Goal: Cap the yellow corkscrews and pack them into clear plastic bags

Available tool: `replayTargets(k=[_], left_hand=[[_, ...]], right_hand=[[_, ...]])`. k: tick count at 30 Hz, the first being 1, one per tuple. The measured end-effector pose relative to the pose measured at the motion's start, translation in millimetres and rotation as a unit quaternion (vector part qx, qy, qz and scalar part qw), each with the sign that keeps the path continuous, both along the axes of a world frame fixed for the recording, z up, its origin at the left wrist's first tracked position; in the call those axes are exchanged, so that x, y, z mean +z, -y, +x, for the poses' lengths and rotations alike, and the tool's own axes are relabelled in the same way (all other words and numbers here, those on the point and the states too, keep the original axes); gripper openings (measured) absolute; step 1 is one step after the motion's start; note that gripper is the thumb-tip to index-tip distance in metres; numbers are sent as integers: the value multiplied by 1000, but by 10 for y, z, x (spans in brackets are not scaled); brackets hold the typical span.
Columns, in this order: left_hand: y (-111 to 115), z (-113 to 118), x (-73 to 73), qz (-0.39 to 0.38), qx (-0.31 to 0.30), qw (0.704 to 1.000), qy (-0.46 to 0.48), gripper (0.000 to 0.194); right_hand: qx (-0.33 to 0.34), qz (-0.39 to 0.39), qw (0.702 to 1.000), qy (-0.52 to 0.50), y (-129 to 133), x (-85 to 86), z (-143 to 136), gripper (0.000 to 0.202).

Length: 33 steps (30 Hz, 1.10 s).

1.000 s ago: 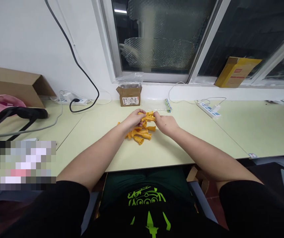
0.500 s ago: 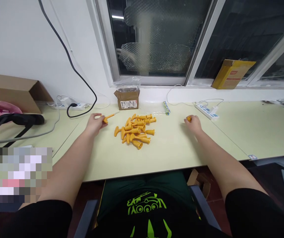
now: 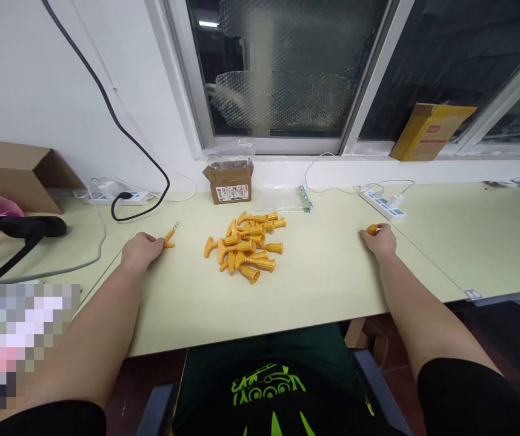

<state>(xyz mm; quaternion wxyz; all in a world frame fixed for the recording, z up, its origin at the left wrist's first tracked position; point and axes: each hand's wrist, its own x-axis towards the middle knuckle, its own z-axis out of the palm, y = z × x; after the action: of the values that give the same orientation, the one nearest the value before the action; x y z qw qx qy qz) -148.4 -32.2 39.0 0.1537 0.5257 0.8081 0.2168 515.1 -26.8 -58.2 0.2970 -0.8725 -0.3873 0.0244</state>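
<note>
My left hand (image 3: 142,249) is closed on the handle of a yellow corkscrew (image 3: 170,237), whose metal spiral points away from me, up and to the right. Far over on the other side, my right hand (image 3: 383,242) pinches a small yellow plastic piece (image 3: 371,229); the fingers cover most of it, so its full shape is hidden. Between the hands lies a pile of yellow corkscrews (image 3: 244,245), with T-shaped handles mostly to the left and ribbed flared sleeves to the right. One sleeve (image 3: 251,275) lies at the pile's near edge.
Behind the pile stand an opened small cardboard box (image 3: 230,184) and a clear plastic bag (image 3: 276,198). Power strips lie at the left (image 3: 135,198) and right (image 3: 382,204), with cables. A black strap-like object (image 3: 19,227) and a large carton (image 3: 10,172) occupy the left side.
Both hands have moved farther apart, the left with the corkscrew toward the left and nearer me, the right with its yellow piece toward the right. The pile looks unchanged.
</note>
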Motion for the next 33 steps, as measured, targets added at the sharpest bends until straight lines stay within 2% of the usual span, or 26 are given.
replayTargets(k=[2, 4, 5, 7, 10, 12, 14, 17, 20, 24, 28, 31, 33], left_hand=[[-70, -37, -32, -6, 42, 997, -66, 25], [-156, 26, -53, 2, 30, 994, -108, 26], [-199, 103, -56, 14, -5, 994, -111, 27], [-275, 348, -48, 49, -108, 988, -103, 28], [-339, 867, -25, 92, -255, 960, -77, 29], [-342, 1224, -30, 104, -312, 942, -67, 31], [-318, 1516, -65, 87, -337, 935, -71, 31], [-262, 1758, -171, 94, -334, 936, -51, 36], [-221, 1796, -295, 144, -342, 928, -13, 34], [-194, 1724, -396, 247, -366, 896, 41, 26], [-169, 1642, -404, 347, -337, 873, 61, 20], [-176, 1558, -402, 361, -297, 882, 60, 18], [-201, 1477, -406, 326, -275, 903, 47, 19]], right_hand=[[-25, 65, 997, 36, 22, 53, -84, 73], [-2, 147, 984, 96, 15, 141, -259, 62], [44, 186, 975, 116, -2, 193, -391, 51], [200, 223, 949, 102, -58, 291, -756, 32], [408, 214, 887, 25, -140, 389, -1505, 30], [491, 194, 849, -11, -159, 420, -2037, 37], [528, 154, 835, -31, -148, 443, -2493, 45], [496, 92, 863, -13, -122, 476, -2917, 48], [483, 73, 872, 6, -126, 484, -3035, 38], [466, 126, 873, -67, -155, 415, -2939, 31], [401, 203, 863, -229, -175, 349, -2741, 30], [327, 218, 842, -369, -197, 371, -2566, 28], [270, 208, 815, -469, -222, 406, -2462, 23]])
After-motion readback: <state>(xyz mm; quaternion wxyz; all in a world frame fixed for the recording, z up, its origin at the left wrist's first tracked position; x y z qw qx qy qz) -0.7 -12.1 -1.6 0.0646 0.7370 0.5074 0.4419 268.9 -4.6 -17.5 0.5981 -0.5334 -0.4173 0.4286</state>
